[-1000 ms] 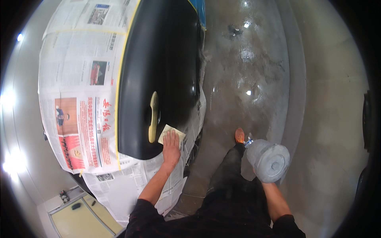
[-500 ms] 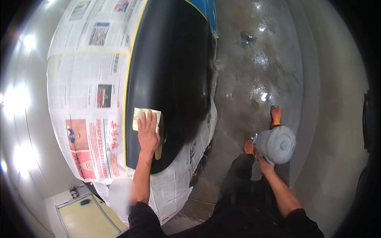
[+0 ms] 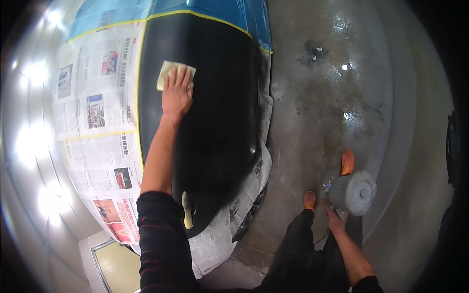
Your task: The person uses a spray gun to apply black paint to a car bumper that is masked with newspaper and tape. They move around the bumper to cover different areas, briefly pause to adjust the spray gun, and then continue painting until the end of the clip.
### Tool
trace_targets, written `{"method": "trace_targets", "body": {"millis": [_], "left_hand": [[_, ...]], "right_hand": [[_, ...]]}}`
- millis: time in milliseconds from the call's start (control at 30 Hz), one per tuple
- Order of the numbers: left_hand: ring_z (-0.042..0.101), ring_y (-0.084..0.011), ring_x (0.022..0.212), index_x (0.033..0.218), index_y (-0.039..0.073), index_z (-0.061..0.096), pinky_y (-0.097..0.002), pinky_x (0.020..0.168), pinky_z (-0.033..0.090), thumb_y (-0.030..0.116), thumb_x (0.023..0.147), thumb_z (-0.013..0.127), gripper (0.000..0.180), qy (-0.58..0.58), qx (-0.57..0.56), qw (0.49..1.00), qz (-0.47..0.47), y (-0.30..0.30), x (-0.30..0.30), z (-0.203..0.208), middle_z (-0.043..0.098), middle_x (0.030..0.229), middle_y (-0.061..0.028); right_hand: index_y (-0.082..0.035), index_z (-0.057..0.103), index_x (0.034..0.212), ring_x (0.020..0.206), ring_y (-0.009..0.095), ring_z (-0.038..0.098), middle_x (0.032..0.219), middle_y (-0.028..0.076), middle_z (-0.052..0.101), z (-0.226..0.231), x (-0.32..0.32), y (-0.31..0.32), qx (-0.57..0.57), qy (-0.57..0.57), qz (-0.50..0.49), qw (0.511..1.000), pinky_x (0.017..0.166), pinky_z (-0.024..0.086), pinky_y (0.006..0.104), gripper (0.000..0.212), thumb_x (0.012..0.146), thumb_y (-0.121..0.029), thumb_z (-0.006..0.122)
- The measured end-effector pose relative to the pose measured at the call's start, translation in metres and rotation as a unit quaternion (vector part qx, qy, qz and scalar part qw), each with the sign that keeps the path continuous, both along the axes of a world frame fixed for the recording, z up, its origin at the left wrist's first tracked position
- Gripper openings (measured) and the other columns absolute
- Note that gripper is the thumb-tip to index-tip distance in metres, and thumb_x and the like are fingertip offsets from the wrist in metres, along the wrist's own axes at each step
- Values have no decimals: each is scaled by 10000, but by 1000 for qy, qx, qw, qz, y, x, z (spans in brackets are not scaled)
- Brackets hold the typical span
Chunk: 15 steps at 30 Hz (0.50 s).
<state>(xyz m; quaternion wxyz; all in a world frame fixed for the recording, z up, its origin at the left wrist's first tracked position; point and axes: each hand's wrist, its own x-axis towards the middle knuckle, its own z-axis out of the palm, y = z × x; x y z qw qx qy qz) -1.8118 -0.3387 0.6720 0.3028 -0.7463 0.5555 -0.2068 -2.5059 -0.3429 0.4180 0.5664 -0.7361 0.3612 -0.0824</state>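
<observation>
My left hand (image 3: pixel 177 100) is pressed flat on a folded pale-yellow wiping cloth (image 3: pixel 167 70), holding it against a dark car door panel (image 3: pixel 220 97) near its newspaper-covered side. The fingers lie forward over the cloth, and its far corners stick out beyond them. Nearer to me on the panel is a yellowish-covered door handle (image 3: pixel 187 211). Low on the right, my right hand (image 3: pixel 335 220) is closed round the handle of a spray gun, topped by a grey cup with a round lid (image 3: pixel 362 194). The cup hides part of the gun, and its trigger does not show clearly.
Newspaper sheets (image 3: pixel 73 112) edged with yellow tape mask the car's left side, and blue film (image 3: pixel 229 12) covers its far end. More paper (image 3: pixel 215 244) hangs at the near end. My orange shoes (image 3: pixel 347 162) stand on the wet, shiny floor (image 3: pixel 312 112).
My left hand has slid the cloth forward along the panel, away from the door handle. The view has shifted forward; my right hand still holds the spray gun low on the right.
</observation>
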Motion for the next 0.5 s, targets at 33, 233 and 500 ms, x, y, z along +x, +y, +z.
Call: {"method": "trace_targets", "body": {"millis": [33,233,500], "left_hand": [[323,-338,1537,1531,91,503,-500,1259,256,308,1075,466,506,-4,48,998,30,-4,3,-5,416,1641,-88],[266,-303,1570,1549,51,474,-481,1295,183,305,1047,493,563,110,217,964,109,90,-98,3,365,1673,-83],[298,-353,1552,1543,95,487,-520,1263,242,226,1024,550,539,32,59,998,11,-46,28,1,382,1660,-75]], "right_hand": [[-64,737,972,889,246,680,902,46,710,-6,6,-4,155,-2,-97,983,849,522,383,68,938,-91,685],[-80,729,1074,853,225,652,880,59,674,-28,22,-30,18,20,-4,1000,856,508,403,159,995,-179,636],[-65,676,1065,866,233,647,913,60,671,-24,51,-40,285,55,-93,953,879,507,382,193,1039,-243,606]]}}
